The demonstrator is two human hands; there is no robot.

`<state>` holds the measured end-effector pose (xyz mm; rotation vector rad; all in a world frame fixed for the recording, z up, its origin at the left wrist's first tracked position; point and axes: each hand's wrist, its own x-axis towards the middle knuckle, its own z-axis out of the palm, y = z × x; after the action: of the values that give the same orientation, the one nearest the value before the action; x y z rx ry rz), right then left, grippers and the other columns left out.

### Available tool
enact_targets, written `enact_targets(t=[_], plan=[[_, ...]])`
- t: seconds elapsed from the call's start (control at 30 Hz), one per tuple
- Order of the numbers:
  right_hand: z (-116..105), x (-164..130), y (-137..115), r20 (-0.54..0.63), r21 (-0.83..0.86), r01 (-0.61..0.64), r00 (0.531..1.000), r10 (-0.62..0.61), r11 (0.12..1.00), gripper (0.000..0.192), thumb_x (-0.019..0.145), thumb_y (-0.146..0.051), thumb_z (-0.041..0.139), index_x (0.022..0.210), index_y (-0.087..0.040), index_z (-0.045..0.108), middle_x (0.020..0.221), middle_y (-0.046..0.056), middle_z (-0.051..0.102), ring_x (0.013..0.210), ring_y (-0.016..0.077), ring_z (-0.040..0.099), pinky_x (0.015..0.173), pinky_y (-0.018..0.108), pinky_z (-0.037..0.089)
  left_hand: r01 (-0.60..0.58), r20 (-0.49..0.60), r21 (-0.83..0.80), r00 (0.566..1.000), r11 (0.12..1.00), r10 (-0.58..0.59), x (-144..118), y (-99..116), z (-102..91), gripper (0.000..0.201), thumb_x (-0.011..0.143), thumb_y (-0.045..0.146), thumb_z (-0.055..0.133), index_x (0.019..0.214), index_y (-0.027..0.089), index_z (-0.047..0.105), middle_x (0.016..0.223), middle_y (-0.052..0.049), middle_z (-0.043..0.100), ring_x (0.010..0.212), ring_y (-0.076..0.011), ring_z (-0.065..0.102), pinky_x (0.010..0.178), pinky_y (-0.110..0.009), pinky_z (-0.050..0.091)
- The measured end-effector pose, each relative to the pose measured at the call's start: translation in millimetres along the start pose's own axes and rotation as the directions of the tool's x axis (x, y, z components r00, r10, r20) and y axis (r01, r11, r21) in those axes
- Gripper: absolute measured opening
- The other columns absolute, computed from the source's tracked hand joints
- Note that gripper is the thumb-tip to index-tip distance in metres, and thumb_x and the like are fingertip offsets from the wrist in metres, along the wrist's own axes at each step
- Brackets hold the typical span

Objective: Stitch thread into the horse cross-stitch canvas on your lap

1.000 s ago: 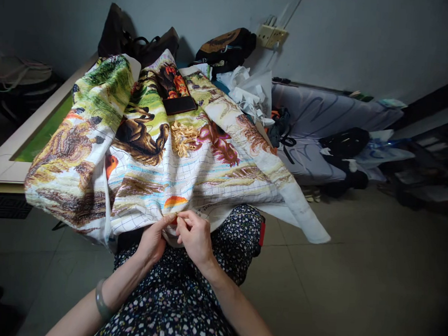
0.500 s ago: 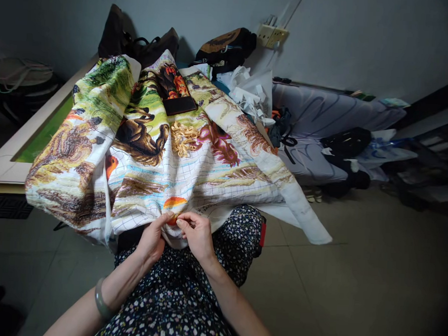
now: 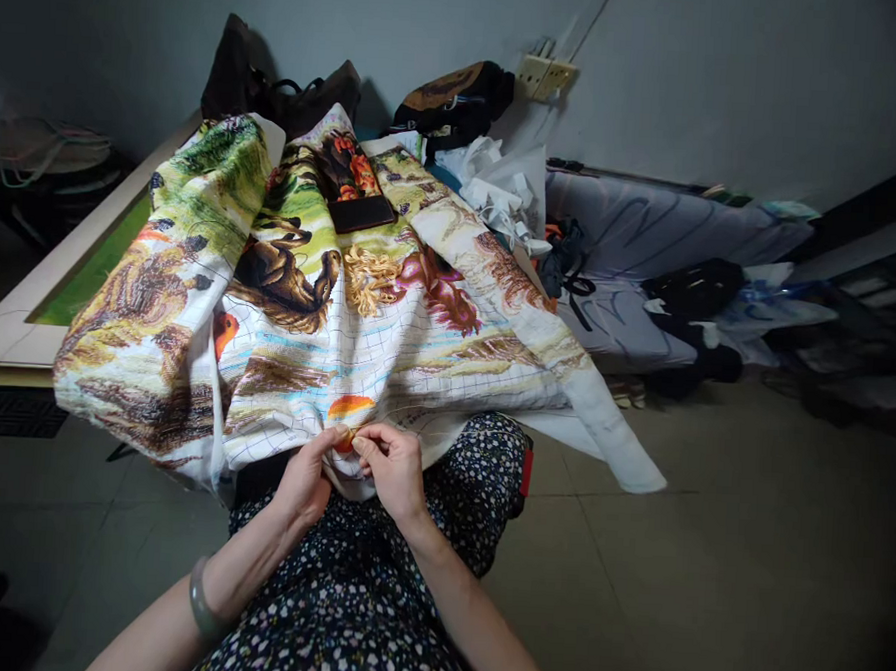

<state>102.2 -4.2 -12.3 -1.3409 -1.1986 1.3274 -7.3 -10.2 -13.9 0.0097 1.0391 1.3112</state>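
Note:
A large embroidered cloth (image 3: 388, 342) with horses and a printed grid hangs from a table down onto my lap. My left hand (image 3: 306, 478) pinches its near edge just below an orange stitched patch (image 3: 349, 406). My right hand (image 3: 396, 468) meets the left one at that spot, thumb and forefinger pressed together as if on a needle or thread too small to see. A dark flat case (image 3: 360, 212) lies on the cloth farther up. I wear a green bangle (image 3: 201, 601) on my left wrist.
A pale frame with a green panel (image 3: 60, 280) lies to the left. Dark bags (image 3: 449, 97) and white plastic bags (image 3: 501, 183) sit at the back by a wall socket (image 3: 546, 75). A grey bundle (image 3: 648, 236) and clutter lie to the right on the tiled floor (image 3: 706, 569).
My hands stay at the cloth's near edge; the fingertips have shifted slightly and closed together at the orange patch. The view has tilted a little.

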Motion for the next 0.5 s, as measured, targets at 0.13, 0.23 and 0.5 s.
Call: enact_targets(t=[0.13, 0.23, 0.5], plan=[[2.0, 0.0, 0.8, 0.005, 0.039, -0.042, 0.999, 0.042, 0.998, 0.015, 0.073, -0.030, 0.065, 0.073, -0.015, 0.065, 0.058, -0.001, 0.059, 0.047, 0.0092, 0.050, 0.042, 0.018, 0.043, -0.001, 0.020, 0.011, 1.000, 1.000, 0.001, -0.4, -0.3, -0.5, 0.023, 0.054, 0.020, 0.082, 0.072, 0.009, 0.072, 0.071, -0.005, 0.072, 0.066, -0.0148, 0.064, 0.070, -0.026, 0.052], [2.8, 2.1, -2.9, -0.034, 0.092, -0.072, 0.997, 0.075, 0.993, 0.020, 0.071, -0.033, 0.068, 0.078, -0.017, 0.060, 0.059, -0.003, 0.058, 0.045, 0.0099, 0.051, 0.039, 0.018, 0.043, 0.006, 0.070, 0.025, 0.997, 1.000, -0.008, -3.1, -0.4, 0.7, 0.025, 0.056, 0.024, 0.082, 0.074, 0.008, 0.072, 0.070, -0.006, 0.072, 0.062, -0.0157, 0.063, 0.065, -0.028, 0.053], [0.1, 9.3, -24.2, 0.213, -0.494, 0.309, 0.949, -0.231, 0.813, 0.012, 0.090, -0.023, 0.051, 0.087, -0.020, 0.063, 0.058, -0.002, 0.059, 0.047, 0.0101, 0.054, 0.054, 0.021, 0.043, -0.082, 0.057, -0.028, 0.995, 0.996, 0.084, -5.0, -3.1, -2.5, 0.036, 0.056, 0.019, 0.085, 0.089, 0.009, 0.073, 0.089, -0.008, 0.075, 0.082, -0.0185, 0.068, 0.084, -0.029, 0.052]])
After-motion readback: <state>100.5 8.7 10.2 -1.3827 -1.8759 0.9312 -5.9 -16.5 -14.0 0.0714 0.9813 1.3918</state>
